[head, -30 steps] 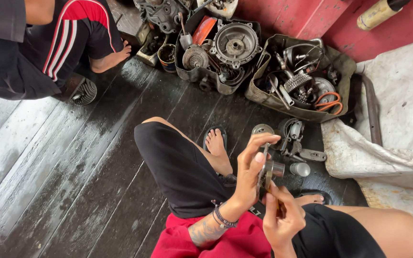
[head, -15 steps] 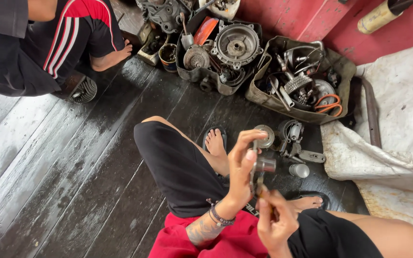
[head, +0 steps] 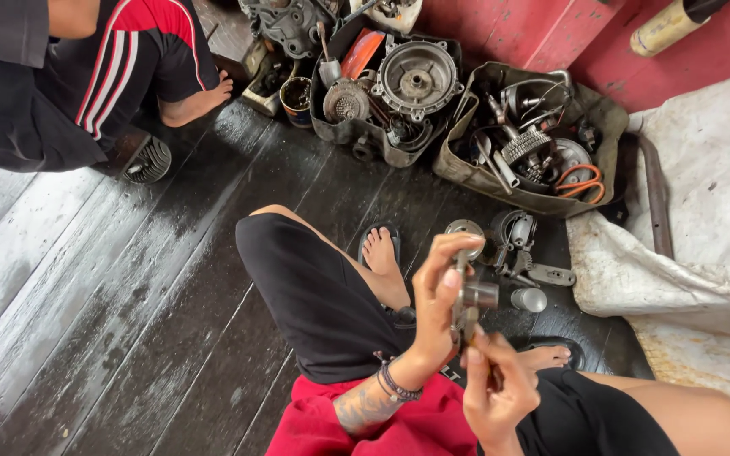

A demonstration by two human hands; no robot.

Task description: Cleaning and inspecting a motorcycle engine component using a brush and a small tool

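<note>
the left hand holds a small metal part upright above the lap, its long axis about vertical, with the grip closed around it from the left. the right hand is just below, fingers pinched on something thin at the lower end of the part; what it is, i cannot tell

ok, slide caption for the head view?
Left hand holds small metal engine part; right hand works beneath it, above dark plank floor.
</note>
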